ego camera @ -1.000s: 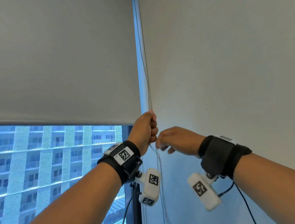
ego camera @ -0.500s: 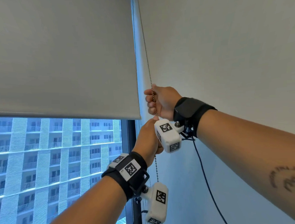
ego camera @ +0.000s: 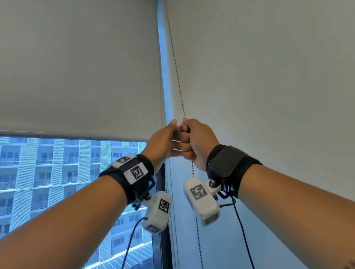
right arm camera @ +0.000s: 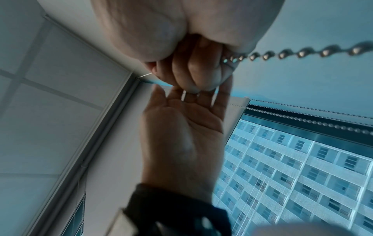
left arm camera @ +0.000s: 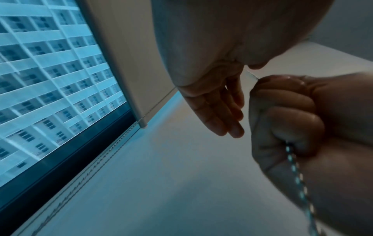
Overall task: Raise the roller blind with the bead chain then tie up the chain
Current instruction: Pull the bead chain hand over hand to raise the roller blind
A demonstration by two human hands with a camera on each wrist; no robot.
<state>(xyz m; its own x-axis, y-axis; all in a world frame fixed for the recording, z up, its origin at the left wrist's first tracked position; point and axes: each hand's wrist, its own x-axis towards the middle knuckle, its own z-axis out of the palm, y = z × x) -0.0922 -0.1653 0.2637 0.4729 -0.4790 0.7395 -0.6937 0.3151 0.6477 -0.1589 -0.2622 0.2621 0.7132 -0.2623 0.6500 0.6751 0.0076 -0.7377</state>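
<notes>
Left hand (ego camera: 162,143) risen beside right, fingers now straight, off chain. Right hand (ego camera: 199,141) fisted round bead chain (ego camera: 177,73). Roller blind (ego camera: 72,67) partly raised; hand-over-hand pulling continues, tying pending.

high-rise room: roller blind (ego camera: 72,67), window (ego camera: 53,190) w/ apt block (ego camera: 22,181) opposite

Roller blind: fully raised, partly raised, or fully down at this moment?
Partly raised. The roller blind's bottom edge hangs partway down the window, with buildings visible below it. The right hand grips the bead chain; the left hand is open.
</notes>
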